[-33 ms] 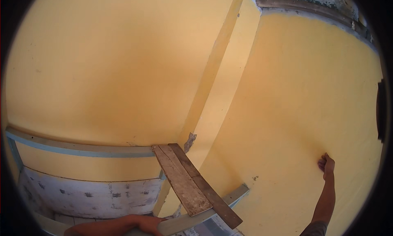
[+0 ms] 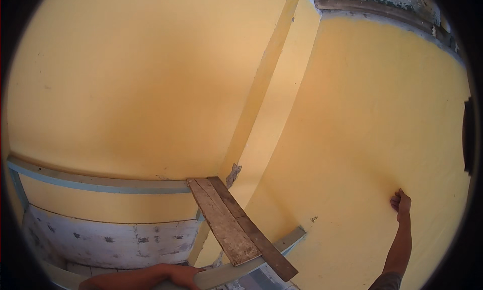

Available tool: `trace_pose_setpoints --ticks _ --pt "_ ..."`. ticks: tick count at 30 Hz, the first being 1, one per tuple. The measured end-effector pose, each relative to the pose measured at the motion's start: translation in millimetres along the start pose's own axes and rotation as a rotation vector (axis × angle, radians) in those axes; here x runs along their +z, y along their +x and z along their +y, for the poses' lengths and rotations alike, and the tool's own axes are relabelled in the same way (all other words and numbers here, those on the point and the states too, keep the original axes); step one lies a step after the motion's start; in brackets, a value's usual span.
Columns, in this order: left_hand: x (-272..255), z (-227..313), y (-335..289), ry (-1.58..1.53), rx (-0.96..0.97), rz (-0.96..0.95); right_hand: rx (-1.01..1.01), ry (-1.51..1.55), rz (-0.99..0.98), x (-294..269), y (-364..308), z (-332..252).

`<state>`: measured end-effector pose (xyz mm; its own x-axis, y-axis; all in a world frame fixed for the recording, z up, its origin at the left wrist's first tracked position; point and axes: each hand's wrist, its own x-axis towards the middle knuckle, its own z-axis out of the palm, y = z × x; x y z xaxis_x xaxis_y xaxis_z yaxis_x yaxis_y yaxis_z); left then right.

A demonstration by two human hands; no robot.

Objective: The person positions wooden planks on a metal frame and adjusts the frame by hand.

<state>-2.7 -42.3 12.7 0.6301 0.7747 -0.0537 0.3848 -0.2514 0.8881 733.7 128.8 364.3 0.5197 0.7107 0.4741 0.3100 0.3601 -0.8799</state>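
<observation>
My left hand is at the lower edge, closed over a pale blue-grey wooden beam; its thumb lies along the beam and the other fingers are mostly hidden. Raised at the right, my right hand is up against or very close to the yellow wall. Its fingers are curled, and whatever they may hold is hidden. Two brown wooden planks, a wider one and a narrower, darker one, lie side by side across the beam and a second beam behind it.
The rear blue-grey beam runs along the left wall above a stained whitish lower section. A yellow pillar stands in the corner, with a chipped patch low down. A weathered ledge crosses the top right.
</observation>
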Motion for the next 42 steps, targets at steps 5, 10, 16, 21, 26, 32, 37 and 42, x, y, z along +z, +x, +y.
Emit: trace_pose_setpoints --ticks 5,10,16,21,26,32,37,42 --pt "-3.2 17.5 -6.0 0.021 -0.043 -0.014 -0.013 0.023 0.056 4.1 -5.3 15.5" --pt "-4.3 19.6 -6.8 0.003 -0.107 -0.029 0.007 -0.002 0.085 4.0 -16.2 36.1" --pt "2.8 -9.9 7.1 0.091 -0.191 -0.169 0.044 0.007 0.077 7.6 -37.7 62.6" --pt "3.7 -19.1 8.4 0.104 -0.239 -0.175 0.078 -0.005 0.075 10.5 -51.0 75.9" --pt "3.3 -14.6 6.5 0.119 -0.258 -0.169 0.143 -0.039 -0.043 7.0 -50.5 75.5" --pt "1.9 -6.0 4.2 0.092 -0.276 -0.179 -0.010 0.025 0.008 2.3 -18.1 18.6" --pt "1.4 -4.4 4.4 0.066 -0.246 -0.179 -0.104 0.113 0.041 -4.2 12.5 -49.6" --pt "0.3 -2.9 5.6 0.029 -0.277 -0.204 -0.044 0.021 0.036 5.9 20.4 -52.9"
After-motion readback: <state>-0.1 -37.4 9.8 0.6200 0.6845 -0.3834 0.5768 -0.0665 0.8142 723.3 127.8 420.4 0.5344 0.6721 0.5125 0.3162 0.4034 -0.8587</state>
